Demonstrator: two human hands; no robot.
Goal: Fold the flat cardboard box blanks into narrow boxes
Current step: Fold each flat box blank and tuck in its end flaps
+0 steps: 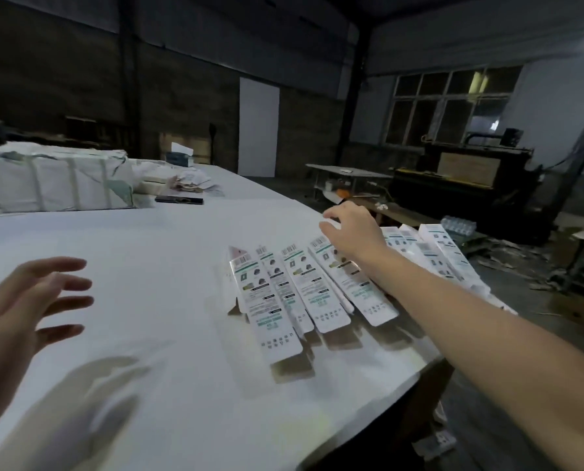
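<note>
Boxes (304, 294) lie fanned in a row on the desk (148, 249), just under the right hand (348, 229), whose curled fingers (328, 229) seem empty; left hand (22, 307) hovers spread, holding nothing. Best to pinch one end cleanly, not disturbing neighbours
</note>
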